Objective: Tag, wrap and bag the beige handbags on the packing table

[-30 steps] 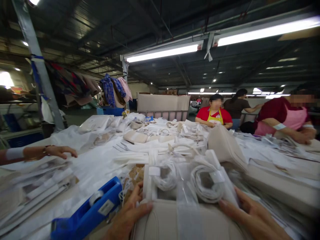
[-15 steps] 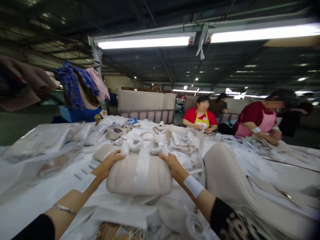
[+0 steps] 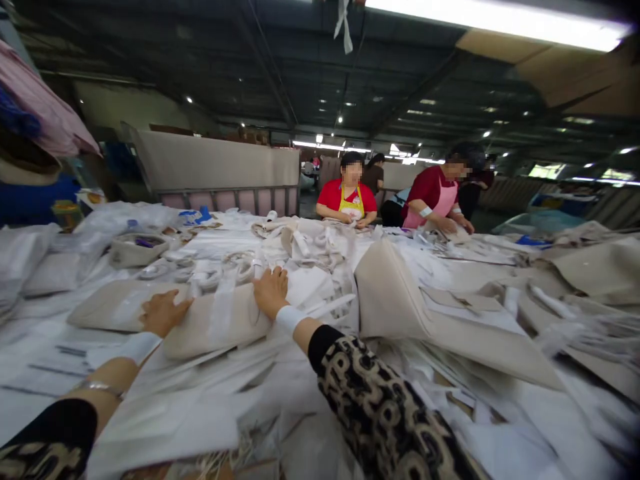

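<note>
A beige handbag (image 3: 200,329) with a pale wrap band round its middle lies tilted on the heaped table between my hands. My left hand (image 3: 165,312) is open, its fingers spread over the gap between this bag's left end and a second beige bag (image 3: 107,303). At the first bag's upper right corner rests my right hand (image 3: 271,293), open, the thumb by the bag's edge and the loosely bent fingers pointing away. Rolled, wrapped straps (image 3: 205,275) sit just behind the bag. Both bags' undersides are hidden.
A large beige bag (image 3: 390,293) stands to the right among loose wrapping. White sheets (image 3: 170,420) cover the near side. A beige pouch (image 3: 137,249) sits at the back left. Across the table work a person in a yellow apron (image 3: 353,203) and another in a pink apron (image 3: 435,200).
The handbag has gone left and down onto the pile beside the second bag. Both hands have loosened from its ends. My view has turned to the right.
</note>
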Demonstrator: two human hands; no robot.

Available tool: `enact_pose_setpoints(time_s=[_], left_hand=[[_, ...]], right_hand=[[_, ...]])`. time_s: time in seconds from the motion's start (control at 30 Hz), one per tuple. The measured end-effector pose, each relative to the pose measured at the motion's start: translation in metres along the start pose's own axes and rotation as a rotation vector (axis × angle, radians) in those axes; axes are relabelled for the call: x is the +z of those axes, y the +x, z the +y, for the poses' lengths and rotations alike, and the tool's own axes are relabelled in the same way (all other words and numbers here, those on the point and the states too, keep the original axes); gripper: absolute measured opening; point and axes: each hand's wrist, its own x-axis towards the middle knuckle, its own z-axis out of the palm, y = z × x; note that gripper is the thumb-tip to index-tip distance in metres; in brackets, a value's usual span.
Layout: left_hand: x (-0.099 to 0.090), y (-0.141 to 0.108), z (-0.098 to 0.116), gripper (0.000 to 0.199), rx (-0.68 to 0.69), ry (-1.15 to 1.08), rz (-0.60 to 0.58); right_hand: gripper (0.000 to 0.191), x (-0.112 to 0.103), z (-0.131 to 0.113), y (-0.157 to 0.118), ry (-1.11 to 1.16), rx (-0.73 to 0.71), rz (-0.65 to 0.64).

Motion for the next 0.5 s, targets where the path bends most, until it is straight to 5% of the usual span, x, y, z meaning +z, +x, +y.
enact_pose_setpoints(time_s=[0.1, 0.23, 0.3, 0.37, 0.5], left_hand=[[-0.007, -0.02, 0.026, 0.042, 0.006, 0.138, 0.102], [0.002, -0.073, 0.077, 0.041, 0.178, 0.159, 0.027], [0.013, -0.114, 0.106, 0.039, 0.279, 0.028, -0.151], [0.028, -0.159, 0.133, 0.038, 0.267, -0.198, -0.419], [0.064, -0.233, 0.159, 0.032, -0.095, -0.448, -0.722]], right_hand=[[0.024, -0.051, -0.015, -0.035, 0.014, -0.075, -0.094], [0.025, -0.167, 0.005, -0.123, 0.103, -0.179, -0.198], [0.027, -0.225, 0.037, -0.183, 0.204, -0.104, -0.058], [0.032, -0.266, 0.082, -0.248, 0.284, 0.117, 0.184], [0.042, -0.28, 0.171, -0.364, 0.349, 0.473, 0.44]])
